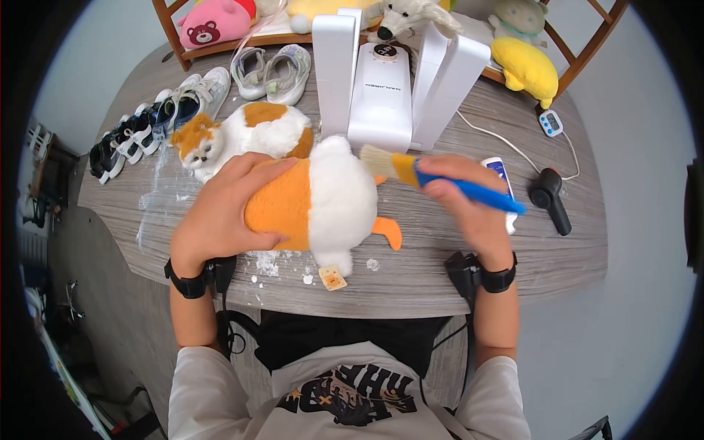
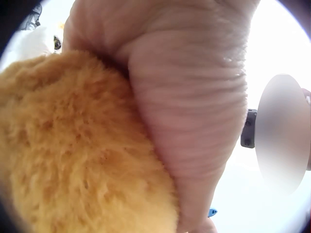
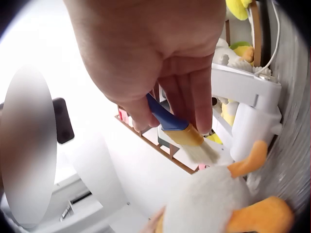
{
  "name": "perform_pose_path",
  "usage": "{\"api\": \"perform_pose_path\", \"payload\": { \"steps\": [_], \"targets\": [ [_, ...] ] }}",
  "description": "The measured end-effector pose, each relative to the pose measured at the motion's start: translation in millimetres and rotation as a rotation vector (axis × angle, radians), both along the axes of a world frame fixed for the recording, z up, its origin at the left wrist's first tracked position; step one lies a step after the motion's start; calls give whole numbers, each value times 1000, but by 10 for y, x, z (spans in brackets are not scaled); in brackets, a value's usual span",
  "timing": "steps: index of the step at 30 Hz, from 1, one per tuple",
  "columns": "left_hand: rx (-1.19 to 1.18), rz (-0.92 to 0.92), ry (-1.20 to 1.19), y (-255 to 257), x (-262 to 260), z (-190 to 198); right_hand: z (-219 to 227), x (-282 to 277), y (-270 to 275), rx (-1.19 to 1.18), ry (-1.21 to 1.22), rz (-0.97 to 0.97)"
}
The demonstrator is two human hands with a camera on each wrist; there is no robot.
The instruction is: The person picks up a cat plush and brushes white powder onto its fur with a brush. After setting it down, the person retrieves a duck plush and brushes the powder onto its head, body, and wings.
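Note:
A plush toy [image 1: 342,202] with an orange and white body and orange feet [image 1: 388,232] lies on the table. My left hand [image 1: 216,209] grips its orange part, thumb on the near side and fingers over the far side. In the left wrist view, orange fur [image 2: 82,145] presses against the palm. My right hand [image 1: 469,198] holds a flat paintbrush [image 1: 403,168] by its blue handle. The pale bristles [image 3: 201,153] point at the toy's white end, right by its upper edge. A small square tag [image 1: 332,278] hangs on the near side.
Behind the toy lies a plush cat [image 1: 268,121]. Several shoes [image 1: 176,99] line the left, and a white shoe dryer [image 1: 380,95] stands at the back. White powder [image 1: 268,262] dots the table [image 1: 411,286]. A white bottle [image 1: 497,169], black handheld device [image 1: 550,194] and corded controller [image 1: 550,123] lie right.

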State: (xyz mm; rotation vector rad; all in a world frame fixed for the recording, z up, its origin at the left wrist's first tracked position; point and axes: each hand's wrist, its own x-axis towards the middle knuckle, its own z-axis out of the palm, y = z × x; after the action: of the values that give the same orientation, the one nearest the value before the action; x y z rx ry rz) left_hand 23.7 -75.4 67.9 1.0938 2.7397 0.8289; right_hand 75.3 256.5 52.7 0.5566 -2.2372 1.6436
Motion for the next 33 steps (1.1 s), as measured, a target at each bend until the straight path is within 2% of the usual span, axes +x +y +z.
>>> {"api": "perform_pose_path", "payload": {
  "steps": [1,3,6,7,9,10,11,13,14,18,20,21,23,24,25,27,28,31,32,33],
  "targets": [
    [-5,-4,3,-10,2,-13,-22,-42,-58,167,195,65],
    [46,-36,63,-33,0,-42,42,45,-134,161,130,105],
    [57,-77,59,-69,-28,-65,97,84,-3,62,-36,284],
    [60,-73,59,-71,-36,-72,70,91,66,65,-37,287],
    [62,-79,61,-70,-54,-75,66,100,113,-153,-44,310],
    [59,-81,62,-62,-52,-73,72,97,92,-99,38,195],
    [54,-79,72,-48,-42,-70,86,74,5,-104,40,190],
    [42,-93,78,-25,-20,-61,81,47,-164,7,78,47],
    [21,-81,76,-19,-2,-54,39,35,-201,81,75,95],
    [1,-92,99,-1,46,-16,-56,14,-223,95,90,203],
    [32,-128,130,20,41,-54,-28,7,-47,-59,12,279],
    [62,-169,162,35,39,-69,-8,11,-12,-53,12,286],
    [53,-171,179,87,51,-65,32,62,23,-344,-107,259],
    [41,-178,197,118,54,-61,67,66,22,-214,-29,129],
    [45,-179,197,151,56,-57,61,47,4,-210,-29,127],
    [27,-212,209,207,57,-48,24,-1,-95,18,137,61],
    [28,-214,211,223,49,-44,18,23,-141,64,87,94],
    [19,-223,217,253,17,-41,67,81,-129,75,51,204],
    [16,-226,205,265,-1,-36,47,96,-66,-55,7,253],
    [12,-230,188,270,-8,-29,49,99,-36,-60,5,262]
  ]
}}
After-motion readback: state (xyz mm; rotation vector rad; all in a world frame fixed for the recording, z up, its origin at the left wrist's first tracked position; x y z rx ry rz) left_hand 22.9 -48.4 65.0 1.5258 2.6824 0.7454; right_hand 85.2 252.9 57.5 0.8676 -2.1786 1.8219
